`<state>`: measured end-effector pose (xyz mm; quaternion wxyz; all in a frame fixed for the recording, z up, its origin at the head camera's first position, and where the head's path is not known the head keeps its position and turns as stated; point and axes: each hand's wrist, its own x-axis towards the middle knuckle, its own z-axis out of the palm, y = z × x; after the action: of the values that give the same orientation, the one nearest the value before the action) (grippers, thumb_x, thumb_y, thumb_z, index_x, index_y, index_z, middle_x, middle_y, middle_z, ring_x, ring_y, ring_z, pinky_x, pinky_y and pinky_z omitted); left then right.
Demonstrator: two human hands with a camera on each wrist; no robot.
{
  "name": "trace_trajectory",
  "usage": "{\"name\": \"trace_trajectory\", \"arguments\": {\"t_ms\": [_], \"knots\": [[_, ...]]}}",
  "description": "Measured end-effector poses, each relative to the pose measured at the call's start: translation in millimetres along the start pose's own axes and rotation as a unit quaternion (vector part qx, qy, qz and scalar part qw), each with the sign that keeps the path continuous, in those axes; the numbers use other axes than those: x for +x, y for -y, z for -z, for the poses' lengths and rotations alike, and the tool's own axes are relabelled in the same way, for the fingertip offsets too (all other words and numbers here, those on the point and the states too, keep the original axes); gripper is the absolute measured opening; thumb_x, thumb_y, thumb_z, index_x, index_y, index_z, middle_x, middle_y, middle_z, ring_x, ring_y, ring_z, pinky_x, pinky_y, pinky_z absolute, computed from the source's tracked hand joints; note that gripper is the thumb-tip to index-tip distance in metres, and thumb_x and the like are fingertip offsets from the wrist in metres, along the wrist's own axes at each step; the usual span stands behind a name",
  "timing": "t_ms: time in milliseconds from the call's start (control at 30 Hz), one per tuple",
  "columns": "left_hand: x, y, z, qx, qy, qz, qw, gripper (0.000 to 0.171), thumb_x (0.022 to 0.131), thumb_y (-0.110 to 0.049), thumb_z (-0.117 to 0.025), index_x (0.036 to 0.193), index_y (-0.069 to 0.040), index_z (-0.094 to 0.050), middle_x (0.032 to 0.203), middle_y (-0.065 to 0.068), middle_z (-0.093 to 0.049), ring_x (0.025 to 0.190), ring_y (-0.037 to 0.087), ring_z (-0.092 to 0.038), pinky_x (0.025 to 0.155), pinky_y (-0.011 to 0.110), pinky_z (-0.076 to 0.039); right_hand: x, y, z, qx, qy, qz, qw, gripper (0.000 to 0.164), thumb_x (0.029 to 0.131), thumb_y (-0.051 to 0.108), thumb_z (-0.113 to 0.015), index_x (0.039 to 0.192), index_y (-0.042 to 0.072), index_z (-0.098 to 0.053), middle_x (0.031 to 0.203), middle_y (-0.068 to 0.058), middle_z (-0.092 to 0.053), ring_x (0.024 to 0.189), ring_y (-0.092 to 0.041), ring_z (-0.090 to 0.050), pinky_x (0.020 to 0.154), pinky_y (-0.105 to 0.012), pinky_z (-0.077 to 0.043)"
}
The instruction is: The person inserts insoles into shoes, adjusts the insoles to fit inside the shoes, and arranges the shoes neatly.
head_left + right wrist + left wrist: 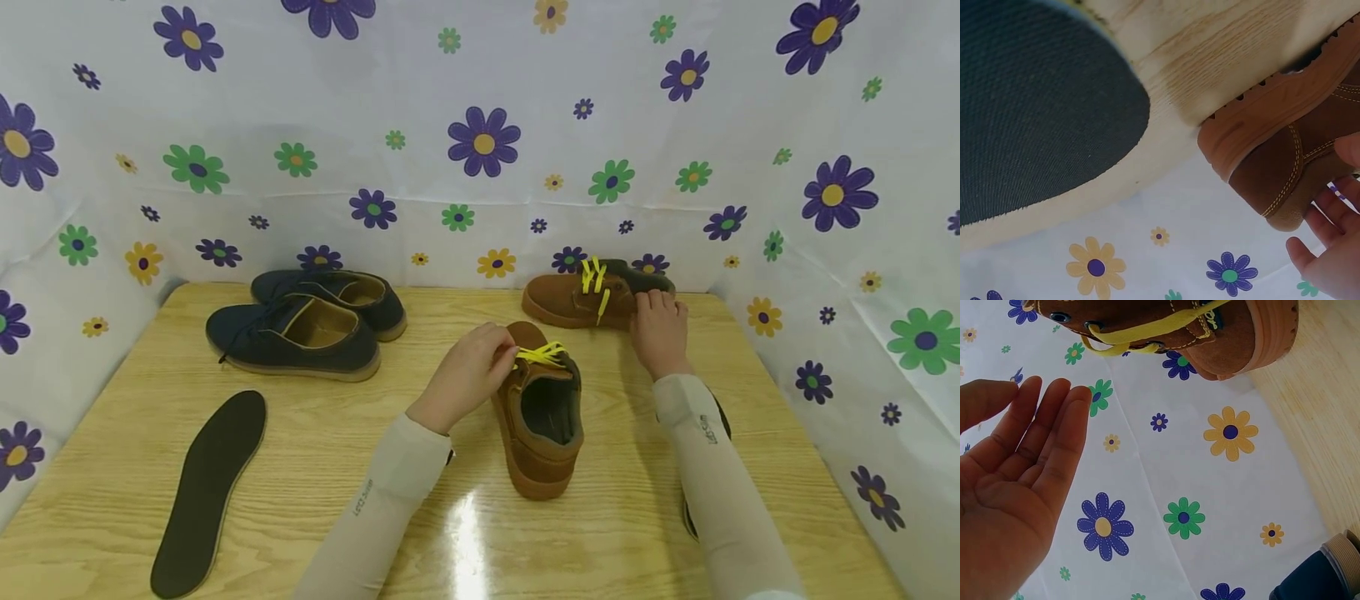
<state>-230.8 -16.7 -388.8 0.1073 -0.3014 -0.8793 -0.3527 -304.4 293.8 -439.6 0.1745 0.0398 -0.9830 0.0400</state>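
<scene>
A brown shoe with yellow laces [543, 462] stands mid-table, heel toward me. My left hand [468, 367] is beside its laces, fingers loosely bent; in the left wrist view this hand [1016, 481] has nothing between thumb and fingers, apart from the shoe's laces [1154, 331]. Against the back wall a second brown shoe [555, 300] rests side-on, toe left. My right hand [660, 333] grips its heel end. From the right wrist, the thumb lies over the upper [1272, 181] while the fingers pass behind the collar; the fingertips are partly out of frame.
Two dark blue shoes, a nearer one [330, 350] and a farther one [386, 308], stand at the back left. A black insole [210, 492] lies front left. Another dark insole [1041, 112] is mostly hidden under my right forearm in the head view. Flowered cloth [480, 83] surrounds the table.
</scene>
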Motion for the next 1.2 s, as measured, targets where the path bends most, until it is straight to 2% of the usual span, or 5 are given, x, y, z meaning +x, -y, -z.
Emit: {"name": "trace_trajectory", "arguments": {"t_ms": [433, 633, 767, 1033, 1200], "knots": [[-0.6, -3.0, -1.0, 0.001, 0.008, 0.003, 1.0000, 0.011, 0.096, -0.009, -0.058, 0.094, -0.002, -0.066, 0.090, 0.006, -0.060, 0.079, 0.017, -0.053, 0.074, 0.032, -0.049, -15.2, 3.8, 6.4, -0.030, 0.006, 0.017, 0.999, 0.022, 0.097, 0.015, -0.057, 0.102, -0.006, -0.052, 0.099, -0.022, -0.055, 0.098, -0.040, -0.050, 0.099, -0.057, -0.028], [0.0, -3.8, -0.7, 0.000, 0.006, 0.005, 1.0000, 0.010, 0.096, -0.008, -0.058, 0.094, -0.002, -0.066, 0.089, 0.006, -0.060, 0.079, 0.017, -0.053, 0.073, 0.032, -0.049, -21.2, 8.0, 8.6, -0.045, -0.023, 0.057, 0.997, 0.022, 0.095, 0.017, -0.061, 0.096, -0.004, -0.055, 0.091, -0.018, -0.056, 0.091, -0.038, -0.052, 0.100, -0.053, -0.031], [0.1, -4.2, -1.1, -0.005, 0.011, 0.010, 0.9999, 0.010, 0.096, -0.008, -0.058, 0.094, -0.002, -0.066, 0.089, 0.006, -0.060, 0.079, 0.017, -0.054, 0.073, 0.033, -0.049, -26.0, 14.4, 8.8, -0.051, -0.055, 0.085, 0.994, 0.023, 0.092, 0.019, -0.065, 0.092, -0.003, -0.056, 0.086, -0.017, -0.056, 0.085, -0.037, -0.052, 0.094, -0.050, -0.035], [-0.6, -5.6, -2.9, -0.002, 0.017, 0.008, 0.9998, 0.010, 0.096, -0.008, -0.057, 0.094, -0.002, -0.066, 0.089, 0.006, -0.060, 0.078, 0.017, -0.052, 0.072, 0.033, -0.048, -35.4, 28.2, 10.1, -0.044, -0.076, 0.102, 0.991, 0.023, 0.092, 0.018, -0.067, 0.096, -0.003, -0.059, 0.084, -0.017, -0.058, 0.081, -0.037, -0.055, 0.091, -0.048, -0.040], [-0.3, -5.4, -3.7, 0.004, 0.007, -0.001, 1.0000, 0.010, 0.096, -0.008, -0.058, 0.093, -0.003, -0.066, 0.089, 0.006, -0.060, 0.077, 0.017, -0.052, 0.071, 0.032, -0.048, -38.1, 36.2, 12.8, -0.047, -0.075, 0.096, 0.991, 0.024, 0.092, 0.019, -0.067, 0.097, -0.002, -0.059, 0.083, -0.019, -0.059, 0.080, -0.038, -0.055, 0.082, -0.048, -0.040]]}}
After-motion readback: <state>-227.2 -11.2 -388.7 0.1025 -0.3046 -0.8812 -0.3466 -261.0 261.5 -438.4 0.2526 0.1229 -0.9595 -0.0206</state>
